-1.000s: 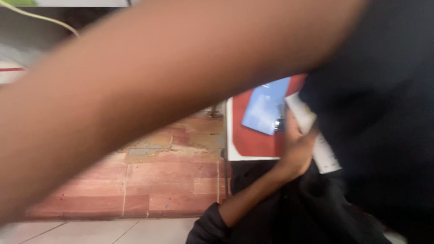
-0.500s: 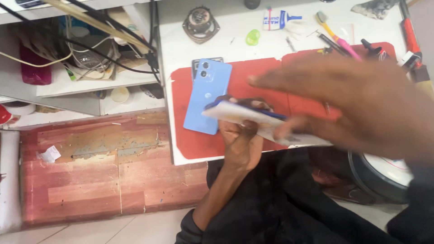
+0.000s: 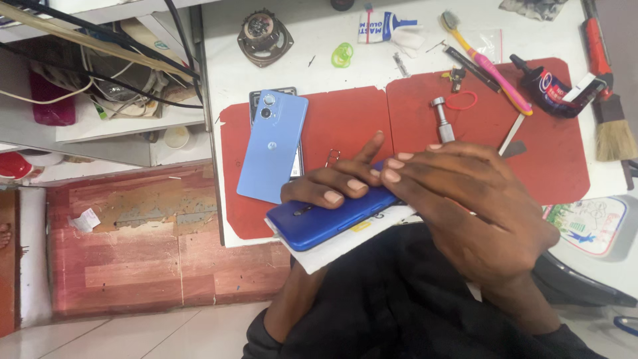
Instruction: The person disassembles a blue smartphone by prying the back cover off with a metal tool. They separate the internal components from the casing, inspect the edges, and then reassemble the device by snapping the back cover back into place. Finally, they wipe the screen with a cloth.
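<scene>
A dark blue phone (image 3: 329, 219) lies tilted over a white sheet (image 3: 332, 249) at the near edge of the table (image 3: 299, 60), held above the person's lap. The left hand (image 3: 339, 183) grasps it from behind, fingers curled over its upper edge. The right hand (image 3: 475, 206) clasps its right end, fingertips meeting those of the left. Just beside, on the red mat (image 3: 345, 126), a light blue phone (image 3: 272, 146) lies face down. Farther back are a pink toothbrush (image 3: 482, 60), a small speaker (image 3: 262, 33) and a brush (image 3: 608, 123).
</scene>
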